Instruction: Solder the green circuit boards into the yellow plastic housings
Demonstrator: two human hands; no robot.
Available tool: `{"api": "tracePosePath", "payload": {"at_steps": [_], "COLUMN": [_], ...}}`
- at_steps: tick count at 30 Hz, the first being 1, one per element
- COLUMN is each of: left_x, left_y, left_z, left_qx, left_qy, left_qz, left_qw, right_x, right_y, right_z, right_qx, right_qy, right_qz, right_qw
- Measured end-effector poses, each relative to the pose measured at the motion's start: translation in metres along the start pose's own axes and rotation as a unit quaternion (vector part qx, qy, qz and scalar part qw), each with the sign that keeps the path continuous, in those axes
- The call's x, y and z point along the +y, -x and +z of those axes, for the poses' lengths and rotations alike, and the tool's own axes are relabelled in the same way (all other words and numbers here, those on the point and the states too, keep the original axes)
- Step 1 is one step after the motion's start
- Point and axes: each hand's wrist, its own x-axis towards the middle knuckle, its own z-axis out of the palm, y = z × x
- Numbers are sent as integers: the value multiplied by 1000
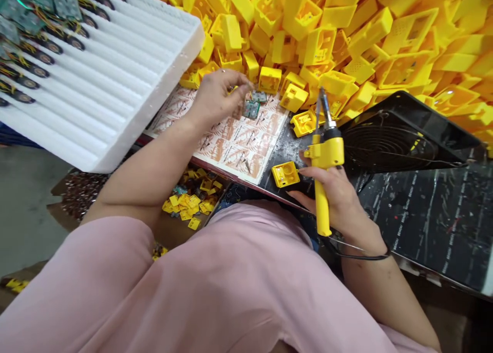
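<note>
My left hand (220, 97) is closed in a pinch above the printed sheet (227, 150); whatever its fingertips hold is too small to make out. Just right of those fingertips lie small green circuit boards (252, 109). A yellow soldering gun (325, 152) rests in my right hand (341, 193), its metal tip pointing up and away from me. Fingers of this same hand reach to a small open yellow plastic case (285, 174) at the bench edge. Another open yellow case (304, 123) sits beyond it, left of the soldering tip.
Yellow cases (308, 34) are heaped across the back. A white foam tray (127, 75) at left carries circuit boards with wires and round speakers (40, 71). A black fan (400, 137) lies at right on the black bench cover (431, 219). Below the bench, a box holds yellow pieces (192, 204).
</note>
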Motion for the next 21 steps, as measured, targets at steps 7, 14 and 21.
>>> {"api": "tracePosePath", "payload": {"at_steps": [7,14,21], "left_x": [31,50,63], "left_y": [10,77,95], "left_z": [-9,28,36], "left_qx": [-69,-171,-143], "left_qy": [185,-119,-137], "left_qz": [32,188,165], "left_qw": [980,960,966], "right_x": [-5,-13,-24], "right_y": [-5,11,7], "right_z": [25,14,22], "right_qx": [21,45,96], "right_qy": [48,22,4], "right_qz": [-7,27,38], "right_qw": [999,998,995]}}
